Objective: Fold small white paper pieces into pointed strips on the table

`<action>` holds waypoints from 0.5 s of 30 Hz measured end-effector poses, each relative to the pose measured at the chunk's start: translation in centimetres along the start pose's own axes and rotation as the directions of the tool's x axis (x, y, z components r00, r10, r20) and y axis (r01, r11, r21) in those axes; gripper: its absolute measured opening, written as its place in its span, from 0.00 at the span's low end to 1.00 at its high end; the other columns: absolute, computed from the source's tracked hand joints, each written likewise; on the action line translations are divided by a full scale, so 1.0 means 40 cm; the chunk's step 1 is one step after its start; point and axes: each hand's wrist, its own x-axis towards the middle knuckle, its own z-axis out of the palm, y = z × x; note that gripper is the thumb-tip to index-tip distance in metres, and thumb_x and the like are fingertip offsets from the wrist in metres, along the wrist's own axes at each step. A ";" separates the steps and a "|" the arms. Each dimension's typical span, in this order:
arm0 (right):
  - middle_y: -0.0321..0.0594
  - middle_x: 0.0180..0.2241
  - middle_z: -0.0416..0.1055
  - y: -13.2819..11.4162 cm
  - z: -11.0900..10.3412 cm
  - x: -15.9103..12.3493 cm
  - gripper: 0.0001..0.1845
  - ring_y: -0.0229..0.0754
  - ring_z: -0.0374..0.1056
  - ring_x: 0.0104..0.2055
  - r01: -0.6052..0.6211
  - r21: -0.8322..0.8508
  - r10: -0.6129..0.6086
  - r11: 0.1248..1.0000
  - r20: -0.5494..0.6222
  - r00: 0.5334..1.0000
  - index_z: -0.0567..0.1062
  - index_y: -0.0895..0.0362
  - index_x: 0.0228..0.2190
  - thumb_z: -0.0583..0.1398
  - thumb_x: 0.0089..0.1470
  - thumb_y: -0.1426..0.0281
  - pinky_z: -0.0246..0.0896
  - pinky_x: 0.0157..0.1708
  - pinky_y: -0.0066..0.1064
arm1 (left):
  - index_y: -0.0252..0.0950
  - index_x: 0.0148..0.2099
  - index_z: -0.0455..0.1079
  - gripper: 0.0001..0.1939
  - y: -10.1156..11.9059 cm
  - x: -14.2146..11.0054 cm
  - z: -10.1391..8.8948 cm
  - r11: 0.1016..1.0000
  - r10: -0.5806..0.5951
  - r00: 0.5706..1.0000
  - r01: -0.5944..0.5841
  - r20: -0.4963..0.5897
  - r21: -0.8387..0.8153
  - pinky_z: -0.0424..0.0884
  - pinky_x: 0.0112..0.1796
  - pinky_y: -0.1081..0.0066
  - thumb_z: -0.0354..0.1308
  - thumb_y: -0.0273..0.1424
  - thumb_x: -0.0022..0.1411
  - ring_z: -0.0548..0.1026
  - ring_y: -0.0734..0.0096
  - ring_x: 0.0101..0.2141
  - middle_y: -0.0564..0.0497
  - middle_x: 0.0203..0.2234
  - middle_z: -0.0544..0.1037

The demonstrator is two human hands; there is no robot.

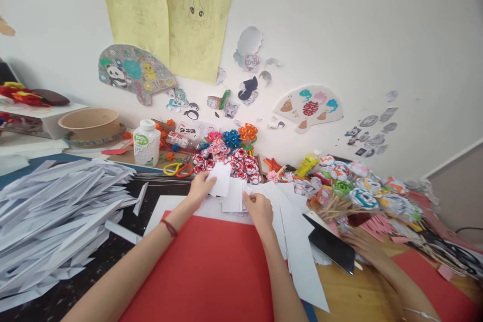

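Note:
My left hand [199,189] pinches a small white paper piece [220,179] between thumb and fingers. To its right, my right hand [259,210] has its thumb and fingers closed on the right edge of a small stack of white paper pieces [233,195]. Both hands are just beyond the far edge of a large red paper sheet [204,266]. Under the hands lie larger white sheets [166,204]. A pile of red-and-white paper flowers [245,163] sits right behind the hands.
A heap of folded white paper strips [56,221] covers the left side. Behind stand a white bottle [146,143] and yellow-handled scissors [177,169]. On the right, another person's hand [362,244] is beside a black phone [332,245], near several stick-mounted paper flowers [364,196].

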 end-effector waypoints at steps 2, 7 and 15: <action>0.48 0.31 0.75 -0.004 0.003 -0.001 0.23 0.51 0.69 0.35 0.004 -0.026 -0.004 1.000 0.019 1.000 0.77 0.54 0.27 0.53 0.48 0.49 0.55 0.30 0.34 | 0.34 0.35 0.73 0.13 0.013 -0.015 0.019 1.000 -0.005 0.999 0.007 0.041 -0.029 0.67 0.31 0.72 0.51 0.35 0.56 0.75 0.64 0.32 0.49 0.28 0.79; 0.47 0.31 0.75 -0.006 0.008 0.010 0.23 0.51 0.69 0.36 -0.013 -0.042 0.015 0.999 0.050 0.999 0.76 0.53 0.26 0.55 0.46 0.48 0.56 0.31 0.35 | 0.36 0.30 0.74 0.07 0.029 -0.026 0.025 0.998 -0.018 0.995 0.023 0.098 -0.052 0.65 0.38 0.70 0.54 0.30 0.53 0.74 0.59 0.39 0.47 0.30 0.79; 0.41 0.27 0.75 -0.005 0.030 0.020 0.19 0.51 0.69 0.35 -0.037 0.158 0.023 0.987 0.090 0.996 0.75 0.54 0.23 0.61 0.39 0.51 0.58 0.35 0.37 | 0.31 0.47 0.71 0.19 0.048 -0.024 0.054 0.979 -0.066 0.973 0.106 0.219 -0.177 0.69 0.32 0.72 0.53 0.31 0.54 0.77 0.66 0.33 0.46 0.32 0.80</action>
